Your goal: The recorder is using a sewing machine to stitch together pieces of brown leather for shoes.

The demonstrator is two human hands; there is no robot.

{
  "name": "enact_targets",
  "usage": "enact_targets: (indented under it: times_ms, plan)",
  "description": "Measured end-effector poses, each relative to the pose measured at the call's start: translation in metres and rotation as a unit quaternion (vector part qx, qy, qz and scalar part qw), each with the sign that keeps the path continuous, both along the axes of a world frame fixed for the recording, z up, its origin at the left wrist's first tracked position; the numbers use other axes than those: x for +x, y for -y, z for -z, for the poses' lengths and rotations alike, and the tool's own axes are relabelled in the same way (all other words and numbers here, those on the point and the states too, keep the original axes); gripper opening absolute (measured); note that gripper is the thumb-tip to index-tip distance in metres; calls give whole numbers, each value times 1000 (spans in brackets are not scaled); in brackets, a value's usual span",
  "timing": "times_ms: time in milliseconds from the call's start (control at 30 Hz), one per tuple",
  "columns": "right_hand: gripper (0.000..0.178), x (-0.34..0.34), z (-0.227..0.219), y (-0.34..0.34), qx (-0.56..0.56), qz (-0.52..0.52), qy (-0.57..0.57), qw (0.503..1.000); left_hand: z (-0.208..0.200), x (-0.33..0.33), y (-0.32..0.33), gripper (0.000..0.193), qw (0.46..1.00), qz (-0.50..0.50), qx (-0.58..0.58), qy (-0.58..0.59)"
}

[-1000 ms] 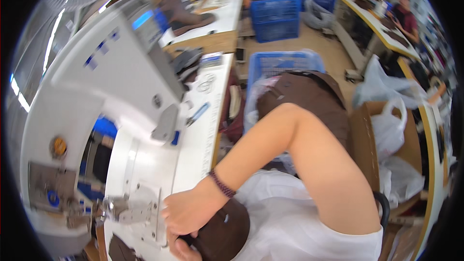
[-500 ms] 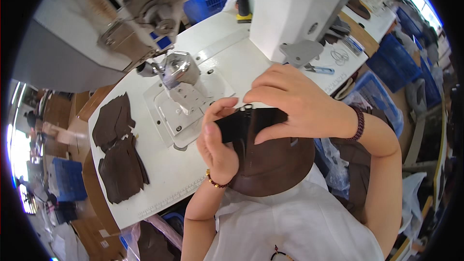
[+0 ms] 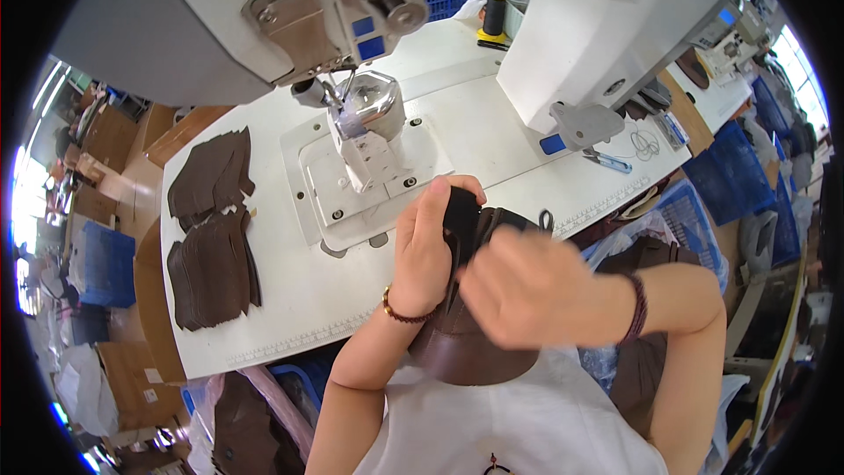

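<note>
Leather piece [image 3: 479, 359], dark brown with a curved lower edge, is in both hands at the near edge of the white desk [image 3: 290, 295], in front of the white shirt [image 3: 519, 422] in the head view. The left grip [image 3: 420, 255] is closed on its upper left side, thumb along the black lining [image 3: 460, 215] and fingers wrapped behind. The right grip [image 3: 532, 288] is curled almost into a fist over the right side; it is blurred, and whether the fingertips pinch anything cannot be told. A thin dark loop [image 3: 546, 221] stands up just beyond its knuckles. A beaded bracelet [image 3: 400, 312] circles the left wrist, a braided one [image 3: 637, 308] the right.

Beyond the hands, the sewing machine [image 3: 571, 53] spans the desk over a shiny metal bed [image 3: 374, 105]. Brown leather cutouts [image 3: 211, 268] lie in two piles at the left. Blue-handled snips [image 3: 613, 161] lie at the right, near coiled wire [image 3: 645, 146].
</note>
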State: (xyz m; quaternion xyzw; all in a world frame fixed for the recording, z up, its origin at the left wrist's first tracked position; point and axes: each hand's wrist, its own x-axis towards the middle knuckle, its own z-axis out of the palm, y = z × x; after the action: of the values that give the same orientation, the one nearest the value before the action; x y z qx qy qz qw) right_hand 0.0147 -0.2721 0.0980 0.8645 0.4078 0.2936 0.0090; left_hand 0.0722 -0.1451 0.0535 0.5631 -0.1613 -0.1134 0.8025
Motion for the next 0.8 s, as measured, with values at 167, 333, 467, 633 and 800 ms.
enact_targets:
  times_ms: [167, 333, 467, 633, 800]
  plan:
    - [18, -38, 23, -35, -12, -40, 28, 999, 5, 3, -2, 47, 1000, -9, 4, -5]
    - [19, -48, 45, -56, 5, -70, 45, 997, 8, 5, -2, 46, 1000, -11, 8, 10]
    - [16, -40, 49, -48, 33, -62, 0, 998, 14, 15, -12, 44, 994, -60, 76, 44]
    - [57, 8, 37, 13, 258, 26, -248, 933, 13, 15, -39, 45, 996, -90, 12, -10]
    - [48, -5, 97, 45, 477, 127, -430, 756, 24, 17, -20, 36, 996, -59, -1, 61]
